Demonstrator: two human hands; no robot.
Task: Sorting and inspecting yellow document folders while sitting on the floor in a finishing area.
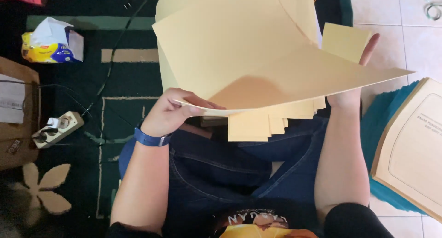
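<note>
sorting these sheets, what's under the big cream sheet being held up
Under the big cream sheet, smaller cream sheets fan out over the lap, and more show by the right hand. The left hand pinches the sheet's edge. How far the fanned stack extends is covered.

Large pale yellow paper sheets (239, 49), blank, lifted and curving above the lap, lower edge bent upward, smaller yellow sheets (258, 125) stacked fanned beneath them on the knees

Large yellow sheets (239, 49) run off the top edge at twelve o'clock, hiding most of the right hand (354, 81); at three o'clock, a folder stack (414, 146) is cut off.
</note>
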